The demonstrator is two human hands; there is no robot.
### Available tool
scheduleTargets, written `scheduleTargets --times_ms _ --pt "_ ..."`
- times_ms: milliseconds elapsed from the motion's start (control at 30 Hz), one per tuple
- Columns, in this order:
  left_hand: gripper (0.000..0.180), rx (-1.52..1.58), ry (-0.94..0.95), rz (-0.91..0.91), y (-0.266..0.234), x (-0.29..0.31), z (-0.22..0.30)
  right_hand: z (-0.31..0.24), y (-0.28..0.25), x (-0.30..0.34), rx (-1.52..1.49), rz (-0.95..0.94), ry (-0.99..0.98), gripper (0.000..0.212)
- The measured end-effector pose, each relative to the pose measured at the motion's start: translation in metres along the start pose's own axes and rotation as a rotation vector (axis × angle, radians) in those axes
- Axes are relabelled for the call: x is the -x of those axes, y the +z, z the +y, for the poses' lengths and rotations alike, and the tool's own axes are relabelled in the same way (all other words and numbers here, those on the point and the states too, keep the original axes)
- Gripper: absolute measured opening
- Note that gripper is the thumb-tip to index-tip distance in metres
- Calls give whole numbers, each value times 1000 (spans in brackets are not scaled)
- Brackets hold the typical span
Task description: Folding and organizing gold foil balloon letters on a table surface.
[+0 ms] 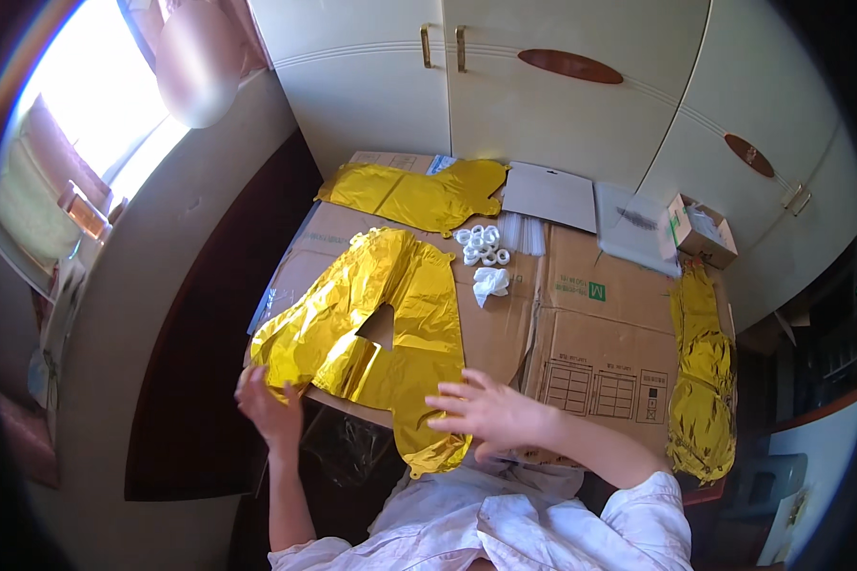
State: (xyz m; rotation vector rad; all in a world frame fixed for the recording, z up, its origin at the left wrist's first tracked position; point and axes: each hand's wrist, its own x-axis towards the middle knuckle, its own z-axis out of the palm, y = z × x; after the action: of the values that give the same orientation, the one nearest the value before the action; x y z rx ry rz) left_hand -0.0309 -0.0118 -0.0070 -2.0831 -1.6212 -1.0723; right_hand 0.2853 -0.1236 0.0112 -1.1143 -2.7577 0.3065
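A flat, uninflated gold foil balloon (pixel 427 324), wrinkled and shaped like a letter A with a small cut-out in its middle, lies on the cardboard in front of me. Its lower right leg hangs over the near edge. My left hand (pixel 272 411) is at its lower left corner, fingers apart, and I cannot tell if they touch the foil. Over the lower right leg, my right hand (pixel 490 411) spreads its fingers at the foil's edge. Neither hand grips anything that I can see.
Another gold foil balloon (pixel 405 194) lies at the back, and a stack of gold foil (pixel 703 371) at the right edge. Several white rolls (pixel 481 246), a crumpled tissue (pixel 490 285), clear strips (pixel 522 234), a pale board (pixel 550 197) and a small box (pixel 703 231) rest on the cardboard (pixel 600 328).
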Motion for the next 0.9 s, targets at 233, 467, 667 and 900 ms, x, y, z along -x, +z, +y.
scheduleTargets --times_ms 233,467,667,900 --pt "24 637 544 -665 -23 17 96 -9 26 4 65 207 -133 8" --pt "15 531 504 -717 -35 22 104 -27 -4 -23 72 760 -86 6" --pt "10 705 -154 -633 -28 -11 75 5 25 -30 71 311 133 28" --pt "11 671 -22 -582 -41 -30 69 64 24 -54 94 138 306 94"
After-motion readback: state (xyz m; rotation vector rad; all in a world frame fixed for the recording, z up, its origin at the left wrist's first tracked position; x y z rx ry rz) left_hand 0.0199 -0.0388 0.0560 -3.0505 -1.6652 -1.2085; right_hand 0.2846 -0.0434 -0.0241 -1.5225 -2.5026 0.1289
